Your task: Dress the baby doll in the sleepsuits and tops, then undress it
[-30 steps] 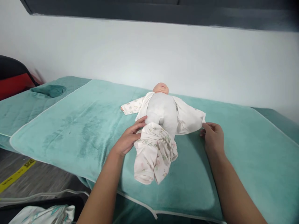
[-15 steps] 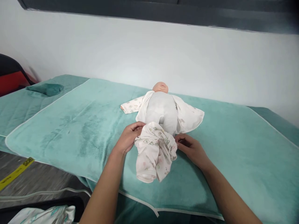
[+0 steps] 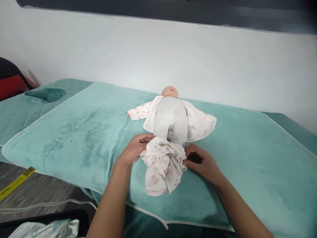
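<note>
A baby doll [image 3: 170,114] with a grey cloth body lies on its back, its head toward the wall. An open white printed top [image 3: 201,124] spreads out at its sides, and one sleeve covers the arm on the left. Bunched around the lower legs is a pair of white printed baby pants [image 3: 160,165], the feet hidden inside. My left hand [image 3: 135,148] pinches the left side of the waistband. On the opposite side my right hand [image 3: 201,163] grips the waistband between thumb and fingers.
A teal padded cover [image 3: 74,132] lies over the bed, which stands against a white wall. At lower left are a black bin [image 3: 83,216] with printed cloth [image 3: 49,229] in it, a cable [image 3: 49,205] and yellow floor tape [image 3: 17,183]. A face-hole cushion [image 3: 46,95] sits far left.
The waistband of the pants has come down toward me, so more of the doll's grey legs shows. Both hands have shifted slightly nearer with it.
</note>
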